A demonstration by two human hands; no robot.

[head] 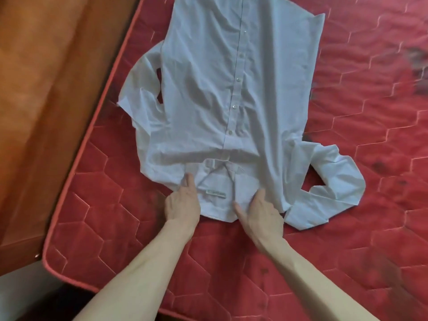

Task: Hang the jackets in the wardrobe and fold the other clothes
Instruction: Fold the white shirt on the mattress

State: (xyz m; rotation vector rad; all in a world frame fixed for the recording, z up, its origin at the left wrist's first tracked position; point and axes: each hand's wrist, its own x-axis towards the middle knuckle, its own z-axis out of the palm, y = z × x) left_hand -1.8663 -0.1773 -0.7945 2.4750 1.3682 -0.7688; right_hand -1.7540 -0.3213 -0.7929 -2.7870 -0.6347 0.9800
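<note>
Shirt (pixel 231 89), white and buttoned, lies front-up on the red quilted mattress (pixel 347 228), its collar (pixel 217 179) at 6 o'clock nearest the person and its hem running off toward 12. One sleeve is bunched at 9 o'clock, the other curls round at 4 o'clock.

Left hand (pixel 183 202) rests on the collar's left side; its fingers lie nearly straight, fingertips pressing the cloth, with no closed grip on it. Right hand (pixel 259 212) rests on the collar's right side, fingers spread loosely and flat on the fabric, thumb lying on the collar band; its grip too is apart.

Between the two hands a small pale label (pixel 215 193) is sewn inside the neck; its writing is too blurred to read.

Orange-brown wooden panel (pixel 46 112) runs along the mattress edge from 7 to 11 o'clock.
</note>
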